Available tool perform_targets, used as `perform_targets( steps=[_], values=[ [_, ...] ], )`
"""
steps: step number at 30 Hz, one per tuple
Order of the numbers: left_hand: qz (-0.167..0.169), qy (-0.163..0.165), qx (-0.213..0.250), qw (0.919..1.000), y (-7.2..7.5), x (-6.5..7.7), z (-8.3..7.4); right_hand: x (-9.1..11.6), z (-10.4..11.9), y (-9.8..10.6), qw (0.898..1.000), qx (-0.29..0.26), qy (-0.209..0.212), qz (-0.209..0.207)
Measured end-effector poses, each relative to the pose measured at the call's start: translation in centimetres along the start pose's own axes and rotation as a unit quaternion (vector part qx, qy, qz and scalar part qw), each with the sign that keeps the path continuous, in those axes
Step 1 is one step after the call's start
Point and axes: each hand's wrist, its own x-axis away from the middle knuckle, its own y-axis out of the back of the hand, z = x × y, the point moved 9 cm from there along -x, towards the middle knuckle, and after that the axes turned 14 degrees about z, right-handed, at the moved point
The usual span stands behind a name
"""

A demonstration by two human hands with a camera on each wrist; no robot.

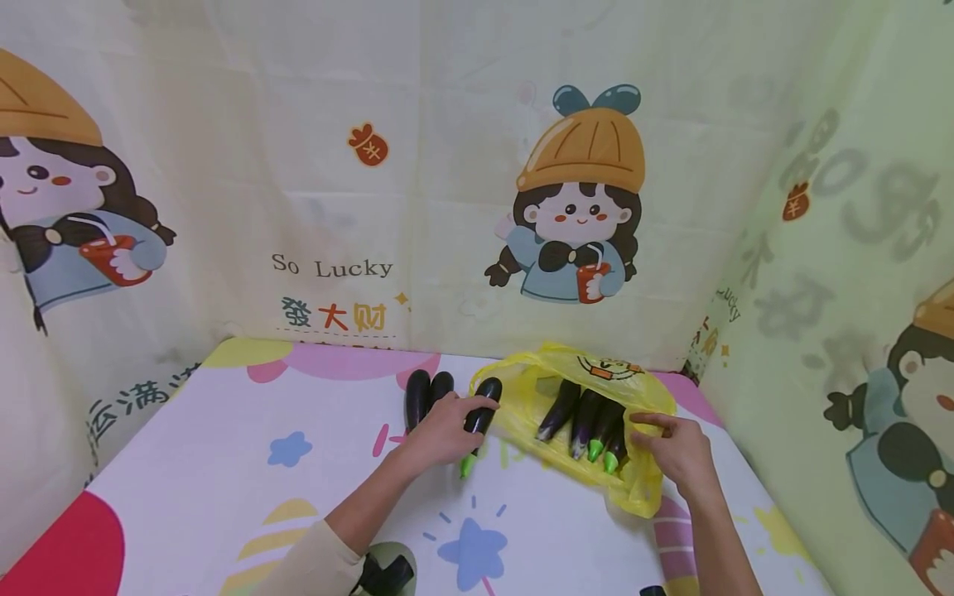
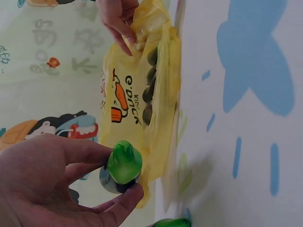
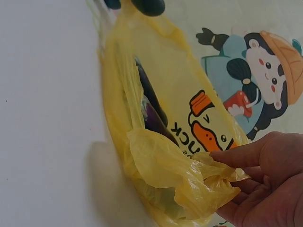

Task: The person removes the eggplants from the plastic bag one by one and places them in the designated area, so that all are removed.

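Observation:
My left hand (image 1: 443,430) grips a dark eggplant (image 1: 483,406) whose green stem end points toward me; in the left wrist view its green cap (image 2: 124,163) shows between thumb and fingers. This eggplant is at the left side of a yellow plastic bag (image 1: 633,389) lying on the table with its mouth spread. Several eggplants (image 1: 587,414) lie side by side in the bag. At the bag's right end my right hand (image 1: 678,451) pinches the crumpled plastic, seen closely in the right wrist view (image 3: 208,179). Two more eggplants (image 1: 417,397) lie left of my left hand.
A white table cover (image 1: 335,497) with coloured prints lies under everything. Printed fabric (image 1: 447,207) hangs behind the table's back edge, and another fabric side (image 1: 835,290) rises on the right.

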Motion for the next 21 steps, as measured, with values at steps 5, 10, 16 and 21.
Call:
perform_targets(
  steps=[5,10,16,21],
  values=[
    [-0.013,0.009,-0.001,0.9999,0.8,0.5,0.7,-0.1,-0.2,-0.1,1.000,0.000,0.003,-0.001],
    [-0.027,0.006,0.006,0.9996,1.8,1.2,1.3,-0.2,-0.2,-0.2,1.000,0.000,0.002,0.002],
    [-0.041,0.021,0.006,0.9989,2.7,2.0,2.2,-0.3,-0.2,-0.3,1.000,0.004,-0.003,0.004],
    [-0.047,0.039,0.023,0.9979,3.3,2.5,3.1,-0.4,-0.2,-0.4,1.000,0.006,-0.003,0.009]
  ],
)
